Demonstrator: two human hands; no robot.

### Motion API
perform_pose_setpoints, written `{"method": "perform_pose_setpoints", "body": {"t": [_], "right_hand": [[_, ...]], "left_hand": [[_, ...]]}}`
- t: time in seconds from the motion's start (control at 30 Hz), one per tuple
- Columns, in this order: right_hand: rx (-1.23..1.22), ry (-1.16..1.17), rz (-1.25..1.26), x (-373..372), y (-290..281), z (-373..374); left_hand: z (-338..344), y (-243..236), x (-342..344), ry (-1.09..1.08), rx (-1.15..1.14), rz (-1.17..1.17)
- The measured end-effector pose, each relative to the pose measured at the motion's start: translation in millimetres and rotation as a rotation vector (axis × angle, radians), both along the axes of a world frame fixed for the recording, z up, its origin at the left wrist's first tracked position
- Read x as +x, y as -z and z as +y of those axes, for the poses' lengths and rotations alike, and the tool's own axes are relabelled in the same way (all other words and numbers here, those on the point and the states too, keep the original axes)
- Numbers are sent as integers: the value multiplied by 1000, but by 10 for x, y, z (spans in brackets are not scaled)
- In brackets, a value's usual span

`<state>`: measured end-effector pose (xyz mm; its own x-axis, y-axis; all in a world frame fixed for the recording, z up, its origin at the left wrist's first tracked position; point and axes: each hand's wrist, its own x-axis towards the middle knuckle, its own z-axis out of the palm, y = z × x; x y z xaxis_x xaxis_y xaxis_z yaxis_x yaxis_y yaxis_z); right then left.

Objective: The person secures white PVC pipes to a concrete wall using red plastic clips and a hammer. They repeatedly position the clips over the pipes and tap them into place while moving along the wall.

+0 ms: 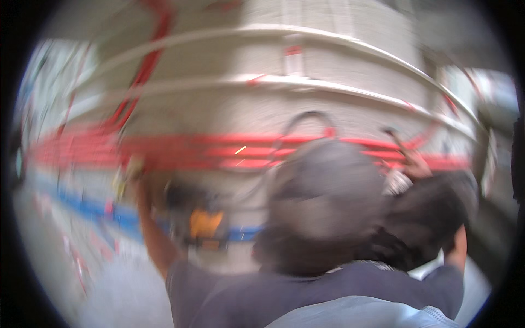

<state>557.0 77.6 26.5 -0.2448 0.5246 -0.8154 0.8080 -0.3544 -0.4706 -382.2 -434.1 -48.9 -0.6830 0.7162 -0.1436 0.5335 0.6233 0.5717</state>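
Note:
Neither my left hand nor my right hand can be made out. A co-worker in a dark shirt (229, 295) and grey cap (320, 199) fills the lower middle, facing the wall. Their raised left hand (135, 169) is at red pipes (208, 145), holding something blurred. At the right, a dark-covered head (424, 216) is close beside the cap, and a raised hand (416, 167) holds a hammer-like tool (396, 136). Light blue fabric (344, 314) crosses the bottom edge. The whole view is smeared by motion.
A rough wall (197, 109) carries white conduits (339, 87), red pipes and a looped dark hose (306, 115). A blue pipe (82, 202) runs lower along it. A yellow-and-black object (205, 224) sits left of the co-worker. A dark opening or column edge (486, 218) is at the right.

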Motion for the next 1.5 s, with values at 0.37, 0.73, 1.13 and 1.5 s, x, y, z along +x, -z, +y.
{"method": "perform_pose_setpoints", "body": {"t": [0.37, 0.73, 1.13, 1.5], "right_hand": [[5, -18, 2, 342, -841, -363], [116, 683, 209, 1093, -417, -902], [291, 451, 155, 1934, -497, -686], [269, 560, 334, 2217, 106, -50]], "left_hand": [[1002, -28, 1281, -283, -628, 520], [1858, -526, 1790, -268, -487, 550], [5002, -2208, 4246, 297, 18, 125], [6905, -1327, 8318, 849, -325, -448]]}}
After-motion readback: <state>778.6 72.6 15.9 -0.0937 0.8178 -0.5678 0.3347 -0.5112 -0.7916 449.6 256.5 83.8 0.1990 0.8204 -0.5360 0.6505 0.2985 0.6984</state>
